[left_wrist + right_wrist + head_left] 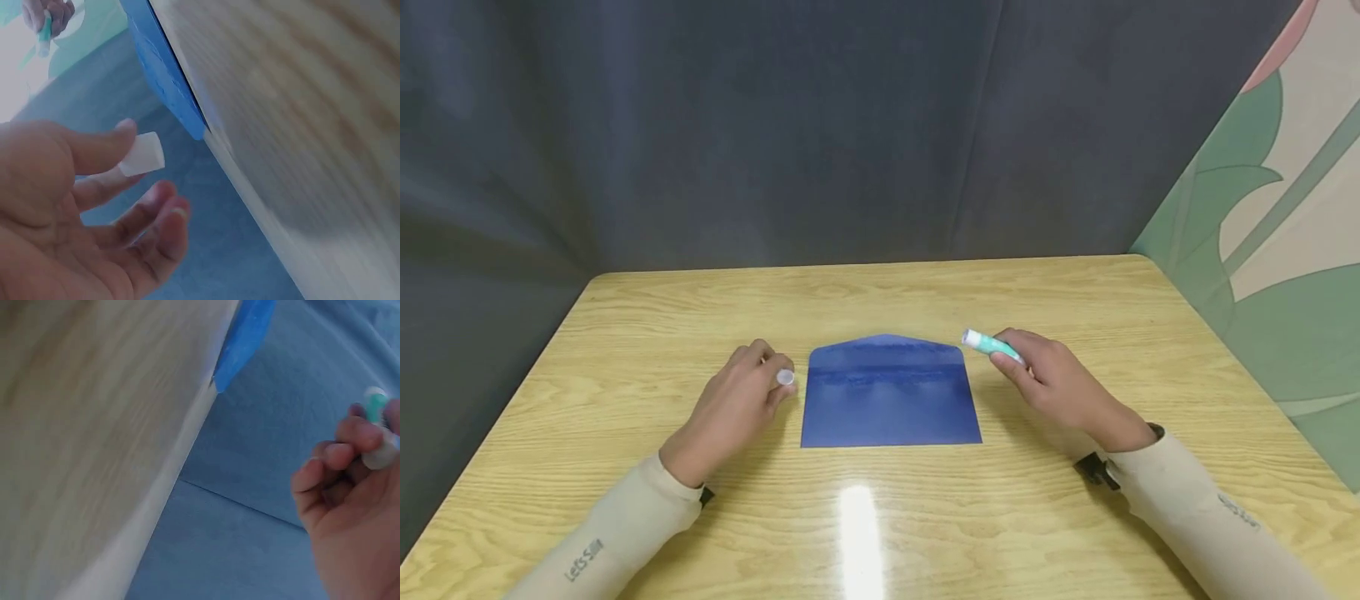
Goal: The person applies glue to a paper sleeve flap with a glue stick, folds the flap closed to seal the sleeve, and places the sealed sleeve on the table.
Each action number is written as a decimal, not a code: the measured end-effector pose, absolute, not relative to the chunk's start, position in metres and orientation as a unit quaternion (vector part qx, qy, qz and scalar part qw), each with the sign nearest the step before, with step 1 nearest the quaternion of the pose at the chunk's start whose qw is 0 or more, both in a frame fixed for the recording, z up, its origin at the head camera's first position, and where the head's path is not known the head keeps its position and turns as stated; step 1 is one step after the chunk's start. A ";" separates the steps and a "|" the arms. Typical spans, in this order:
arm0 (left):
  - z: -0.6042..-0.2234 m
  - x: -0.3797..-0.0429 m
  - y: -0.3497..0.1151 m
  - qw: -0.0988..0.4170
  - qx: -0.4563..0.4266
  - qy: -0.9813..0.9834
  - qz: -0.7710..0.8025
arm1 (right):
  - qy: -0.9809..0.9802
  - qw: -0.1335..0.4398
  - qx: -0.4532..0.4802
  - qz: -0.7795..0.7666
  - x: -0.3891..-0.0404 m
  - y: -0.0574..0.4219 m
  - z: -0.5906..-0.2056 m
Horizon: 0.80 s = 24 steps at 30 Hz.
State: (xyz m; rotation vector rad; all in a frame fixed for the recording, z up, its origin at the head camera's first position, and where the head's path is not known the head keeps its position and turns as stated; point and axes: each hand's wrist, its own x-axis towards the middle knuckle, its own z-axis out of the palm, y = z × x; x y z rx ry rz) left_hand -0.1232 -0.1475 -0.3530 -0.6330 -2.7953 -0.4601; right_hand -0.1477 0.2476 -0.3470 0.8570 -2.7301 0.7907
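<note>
A blue envelope (891,396) lies flat on the wooden table (880,300) with its flap open toward the far side. Just left of it my left hand (737,408) pinches a small white cap (785,377) between thumb and fingertips; the cap (142,154) also shows in the left wrist view. Right of the envelope my right hand (1056,385) grips a teal and white glue stick (992,345), its uncapped tip pointing at the flap's right corner. The glue stick (377,428) shows between my fingers in the right wrist view, and the envelope's corner (245,339) shows there too.
A dark grey curtain (775,125) hangs behind the table. A panel with a green leaf pattern (1277,250) stands at the right. The table's near edge shows a bright light glare (859,533).
</note>
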 end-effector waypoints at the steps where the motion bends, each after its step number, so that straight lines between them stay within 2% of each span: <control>1: -0.353 -0.124 -0.149 0.118 -0.213 -0.957 -0.157 | -0.918 0.088 0.288 0.256 -0.149 0.249 -0.348; 8: -0.353 -0.128 -0.155 0.086 -0.200 -0.966 -0.142 | -0.928 0.100 0.310 0.180 -0.148 0.247 -0.350; 19: -0.354 -0.129 -0.156 0.049 -0.180 -0.975 -0.121 | -0.923 0.112 0.338 0.143 -0.141 0.238 -0.352; 24: -0.355 -0.130 -0.156 0.057 -0.180 -0.974 -0.122 | -0.913 0.131 0.363 0.128 -0.139 0.235 -0.354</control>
